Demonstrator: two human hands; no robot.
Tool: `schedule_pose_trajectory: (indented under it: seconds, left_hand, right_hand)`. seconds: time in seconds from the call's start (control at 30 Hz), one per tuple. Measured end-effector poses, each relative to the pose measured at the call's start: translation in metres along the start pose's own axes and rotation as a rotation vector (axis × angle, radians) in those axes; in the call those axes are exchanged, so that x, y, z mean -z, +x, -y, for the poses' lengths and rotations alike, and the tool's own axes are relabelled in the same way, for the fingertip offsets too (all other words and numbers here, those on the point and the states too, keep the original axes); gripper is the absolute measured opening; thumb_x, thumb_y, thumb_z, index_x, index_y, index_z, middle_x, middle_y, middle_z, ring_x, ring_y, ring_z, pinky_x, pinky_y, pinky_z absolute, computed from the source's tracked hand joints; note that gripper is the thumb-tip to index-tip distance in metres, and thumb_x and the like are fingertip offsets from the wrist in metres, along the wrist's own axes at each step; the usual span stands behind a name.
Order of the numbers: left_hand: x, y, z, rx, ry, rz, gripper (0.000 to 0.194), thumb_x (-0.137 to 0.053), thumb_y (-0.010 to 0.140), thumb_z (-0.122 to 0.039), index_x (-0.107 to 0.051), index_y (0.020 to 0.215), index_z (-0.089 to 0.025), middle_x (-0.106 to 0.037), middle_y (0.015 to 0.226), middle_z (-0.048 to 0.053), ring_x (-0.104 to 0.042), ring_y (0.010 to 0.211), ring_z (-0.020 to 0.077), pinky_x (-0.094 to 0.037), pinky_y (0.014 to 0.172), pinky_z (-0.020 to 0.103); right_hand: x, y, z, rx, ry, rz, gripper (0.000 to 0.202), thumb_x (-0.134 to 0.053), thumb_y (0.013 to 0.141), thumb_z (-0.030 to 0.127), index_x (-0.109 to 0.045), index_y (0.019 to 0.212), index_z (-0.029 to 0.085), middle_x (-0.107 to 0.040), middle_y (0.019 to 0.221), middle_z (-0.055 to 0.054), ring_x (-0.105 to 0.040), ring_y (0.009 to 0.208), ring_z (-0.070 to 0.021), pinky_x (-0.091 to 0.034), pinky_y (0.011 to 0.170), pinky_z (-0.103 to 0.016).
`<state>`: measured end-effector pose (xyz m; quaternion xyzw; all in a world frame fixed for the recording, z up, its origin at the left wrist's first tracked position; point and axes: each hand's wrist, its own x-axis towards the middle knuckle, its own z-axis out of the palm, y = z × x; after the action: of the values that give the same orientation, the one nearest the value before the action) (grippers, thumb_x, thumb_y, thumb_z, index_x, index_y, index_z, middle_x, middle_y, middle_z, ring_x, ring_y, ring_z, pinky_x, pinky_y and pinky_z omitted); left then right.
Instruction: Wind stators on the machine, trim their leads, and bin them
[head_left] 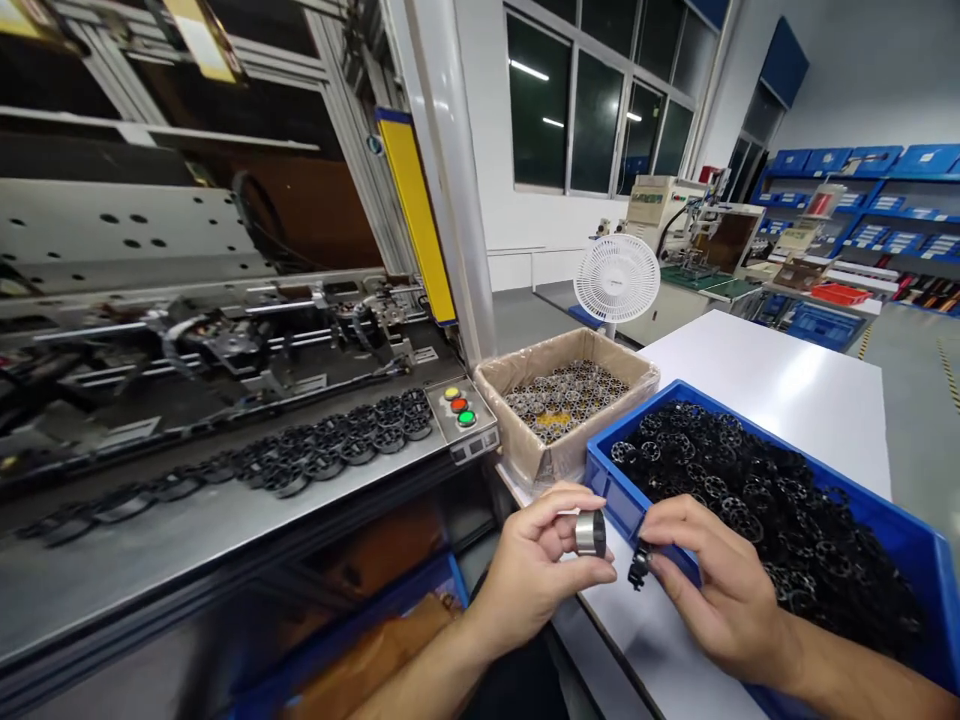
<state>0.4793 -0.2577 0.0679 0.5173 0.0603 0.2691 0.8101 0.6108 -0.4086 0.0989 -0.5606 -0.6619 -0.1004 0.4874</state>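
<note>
Between the thumb and fingers of my left hand (541, 560) is a short silver metal ring (590, 534) with a dark inside. My right hand (712, 580) pinches a small black plastic part (639, 566) by its edge. The two pieces face each other a short gap apart, over the front edge of the white table. Many similar black parts (735, 470) fill a blue bin (611, 480) beside my right hand. Beyond my left hand, a lined cardboard box (525, 455) holds many metallic round parts (577, 385).
On the left, rows of black rings (322, 450) lie on the machine's metal ledge (315, 510), next to a button box (461, 415) with yellow, red and green buttons. A white fan (616, 280) stands behind the white table (780, 370).
</note>
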Motion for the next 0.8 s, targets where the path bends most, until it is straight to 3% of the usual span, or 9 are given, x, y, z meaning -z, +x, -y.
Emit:
schedule_pose_trajectory:
  seconds: [0.17,0.33,0.47,0.57,0.8]
  left_hand:
    - [-0.007,-0.007,-0.004,0.114,-0.005,0.018,0.055,-0.101,0.046,-0.021,-0.081,0.097,-0.018,-0.063,0.103,0.005,-0.066,0.075,0.0110,-0.058,0.067,0.022]
    - [-0.007,-0.018,0.004,0.234,0.105,0.048,0.073,-0.101,0.045,-0.034,-0.078,0.112,-0.014,-0.069,0.076,0.002,-0.061,0.062,0.0115,-0.056,0.065,0.026]
    - [-0.006,-0.018,0.006,0.218,0.134,0.042,0.071,-0.099,0.051,-0.036,-0.077,0.114,-0.012,-0.072,0.072,0.003,-0.066,0.063,0.0136,-0.057,0.065,0.026]
    - [-0.005,-0.016,0.002,0.196,0.082,0.039,0.063,-0.098,0.055,-0.030,-0.077,0.112,-0.013,-0.078,0.082,0.006,-0.072,0.071,0.0153,-0.059,0.071,0.025]
    - [-0.005,-0.014,-0.002,0.203,-0.025,0.058,0.057,-0.097,0.053,-0.016,-0.079,0.107,-0.016,-0.082,0.091,0.006,-0.076,0.080,0.0175,-0.062,0.079,0.027]
  right_hand:
    - [-0.002,0.001,0.002,0.008,0.002,0.023,0.025,-0.056,0.090,0.002,-0.063,0.109,0.016,-0.065,0.093,-0.008,-0.065,0.087,-0.0165,-0.058,0.075,-0.027]
    - [-0.003,-0.002,0.000,0.040,0.009,0.061,0.030,-0.055,0.090,0.000,-0.063,0.115,0.015,-0.064,0.097,-0.009,-0.064,0.090,-0.0164,-0.058,0.077,-0.027]
    - [-0.002,-0.004,0.000,0.075,-0.001,0.107,0.039,-0.055,0.087,-0.001,-0.060,0.123,0.013,-0.063,0.103,-0.011,-0.062,0.096,-0.0187,-0.058,0.081,-0.031]
    - [-0.001,-0.004,-0.001,0.114,-0.013,0.145,0.046,-0.058,0.084,0.003,-0.056,0.129,0.009,-0.063,0.111,-0.015,-0.061,0.104,-0.0228,-0.059,0.088,-0.037]
    - [-0.002,-0.001,-0.007,0.209,-0.139,0.132,0.033,-0.061,0.090,0.006,-0.059,0.124,0.007,-0.064,0.106,-0.015,-0.062,0.100,-0.0229,-0.060,0.087,-0.039]
